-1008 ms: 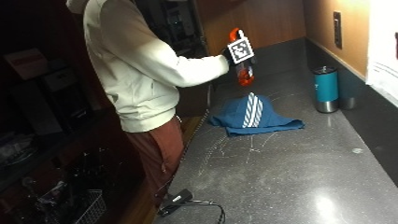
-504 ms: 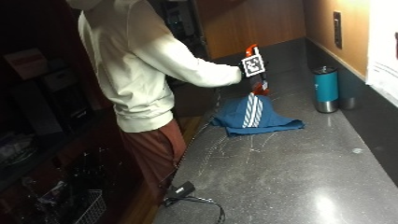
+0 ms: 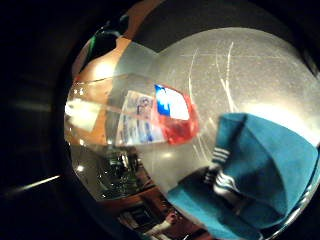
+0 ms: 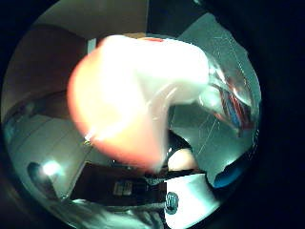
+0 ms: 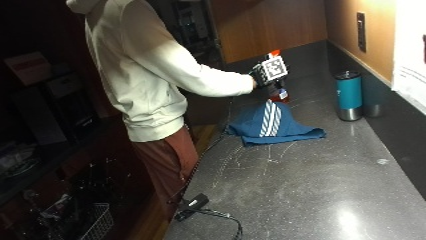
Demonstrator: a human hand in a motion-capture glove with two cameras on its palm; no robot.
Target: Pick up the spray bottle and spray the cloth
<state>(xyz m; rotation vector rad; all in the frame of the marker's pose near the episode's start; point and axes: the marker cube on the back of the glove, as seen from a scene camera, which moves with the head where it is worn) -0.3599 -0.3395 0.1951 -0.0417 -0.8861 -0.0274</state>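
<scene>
Right hand: closed round the spray bottle, held just above the blue cloth on the counter, apparently for spraying.
Little-finger view: bottle seen above cloth.
Thumb view: bottle's spray head fills the palm.

The right hand has been lowered from where it was held up a second ago, the spray bottle being gripped in it, and brought down to just above the far edge of the blue cloth. The arm has been stretched further out over the counter. The bottle is now seen close over the cloth's striped part.
</scene>
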